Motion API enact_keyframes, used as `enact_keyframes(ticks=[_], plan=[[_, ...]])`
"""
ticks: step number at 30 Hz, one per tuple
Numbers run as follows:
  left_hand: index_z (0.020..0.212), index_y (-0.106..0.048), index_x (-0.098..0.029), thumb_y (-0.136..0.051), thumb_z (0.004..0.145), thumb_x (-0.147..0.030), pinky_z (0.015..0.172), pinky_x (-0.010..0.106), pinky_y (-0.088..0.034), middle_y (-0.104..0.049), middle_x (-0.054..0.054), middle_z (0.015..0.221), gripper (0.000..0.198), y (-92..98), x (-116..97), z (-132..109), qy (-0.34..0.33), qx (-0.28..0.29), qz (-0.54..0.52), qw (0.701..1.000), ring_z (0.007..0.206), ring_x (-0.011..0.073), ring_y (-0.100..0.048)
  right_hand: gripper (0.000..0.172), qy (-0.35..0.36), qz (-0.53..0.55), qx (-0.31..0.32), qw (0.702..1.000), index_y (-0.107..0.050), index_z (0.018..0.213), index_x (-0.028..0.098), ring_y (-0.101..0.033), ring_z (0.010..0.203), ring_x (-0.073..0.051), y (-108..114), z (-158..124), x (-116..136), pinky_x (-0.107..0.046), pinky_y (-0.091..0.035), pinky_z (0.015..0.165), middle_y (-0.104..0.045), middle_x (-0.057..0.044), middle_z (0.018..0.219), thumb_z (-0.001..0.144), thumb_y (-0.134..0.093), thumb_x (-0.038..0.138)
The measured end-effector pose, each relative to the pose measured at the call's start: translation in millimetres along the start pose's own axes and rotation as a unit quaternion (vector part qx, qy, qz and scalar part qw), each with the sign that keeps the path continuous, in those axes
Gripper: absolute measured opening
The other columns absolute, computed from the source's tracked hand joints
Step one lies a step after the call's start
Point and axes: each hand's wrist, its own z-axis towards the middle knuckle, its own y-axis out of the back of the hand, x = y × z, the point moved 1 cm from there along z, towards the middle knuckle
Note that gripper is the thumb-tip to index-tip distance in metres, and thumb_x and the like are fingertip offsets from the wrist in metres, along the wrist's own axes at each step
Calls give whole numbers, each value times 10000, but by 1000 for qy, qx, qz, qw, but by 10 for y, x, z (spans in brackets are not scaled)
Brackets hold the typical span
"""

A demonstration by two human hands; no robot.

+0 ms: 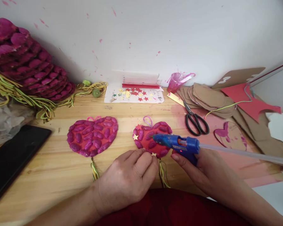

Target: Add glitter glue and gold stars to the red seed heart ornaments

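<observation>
A small heart [142, 142] with pink-painted shells on a red base lies flat on the table, with a purple loop on top and a yellow-green tassel [163, 175] below. A red star [138, 126] and a gold star [135, 137] sit on its left side. My right hand [198, 163] is closed around the handle of a blue glue gun [179, 144], whose nozzle points left over the heart. My left hand [134, 172] is closed at the heart's lower edge, pinching another gold star [154, 154] at its fingertips. A larger matching heart [91, 135] lies to the left.
Loose stars [134, 92] lie on white paper at the back. Black scissors [195, 121], cardboard pieces [207, 97], a pink-stained cup [175, 82] and a painted cardboard heart [231, 136] are on the right. A pink stack [35, 66], yarn and a black phone [16, 160] are on the left.
</observation>
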Motion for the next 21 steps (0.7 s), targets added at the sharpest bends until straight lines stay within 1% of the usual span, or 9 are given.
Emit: enact_keyframes(ticks=[4,7,13,18,21], plan=[[987,-637,-105,-376,1014,-102,613,314,-565,-672,68,853,263,-1,3,2,4,2,-4,1000,734,194,-656,244,-1,4,2,1000,-775,991,276,-714,728,-291,8,32,24,-355,-541,611,-753,-70,735,886,-634,445],[1015,-635,-101,-381,1016,-111,644,323,-574,-672,73,876,255,-12,3,-5,3,7,-10,1000,762,198,-659,245,-3,5,7,1000,-772,981,273,-710,724,-293,4,34,17,-351,-529,600,-742,-71,711,884,-639,455],[1023,-632,-102,-392,1015,-115,663,328,-577,-672,74,890,241,-26,3,-22,5,10,-7,1000,780,200,-660,255,-26,9,4,1000,-757,876,253,-676,633,-266,-21,6,-39,-339,-485,558,-731,-74,698,884,-646,483],[1012,-628,-112,-385,1018,-121,659,327,-574,-669,71,889,243,-30,1,-37,7,12,-7,1000,776,197,-657,242,-16,6,5,1000,-762,973,265,-702,708,-284,-17,19,-25,-351,-506,603,-758,-76,776,897,-634,455],[1013,-626,-118,-377,1019,-121,670,327,-576,-669,75,893,249,-27,-1,-41,8,14,-5,1000,787,196,-658,217,-16,27,8,999,-766,957,279,-694,686,-278,-4,27,-8,-345,-499,582,-754,-70,760,884,-652,448]])
